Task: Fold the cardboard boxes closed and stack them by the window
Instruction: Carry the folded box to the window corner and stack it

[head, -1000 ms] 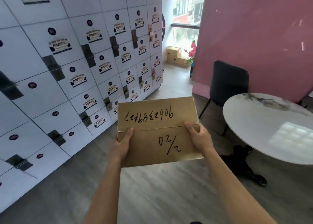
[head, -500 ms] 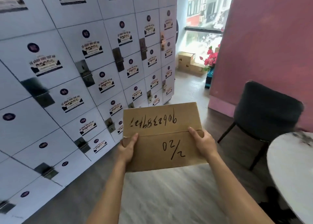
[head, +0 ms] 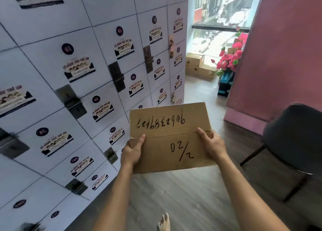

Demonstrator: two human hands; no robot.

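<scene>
Folded box (head: pixel 169 138) carried level, left hand (head: pixel 131 153) and right hand (head: pixel 211 144) gripping opposite sides, thumbs pinning flaps shut, likely bound for window stack (head: pixel 198 66).

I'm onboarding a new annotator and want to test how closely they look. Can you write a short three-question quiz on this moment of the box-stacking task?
1. True or false: the cardboard box being carried has its top flaps folded shut.
2. What lies on the floor by the window?
A. a suitcase
B. other cardboard boxes
C. a ladder
3. Fill in: the left hand and right hand grip the box at its two ____.

Key
1. True; the flaps meet along a seam across the top.
2. B; they sit beside the pink flowers.
3. Sides, with the thumbs on top.
</scene>
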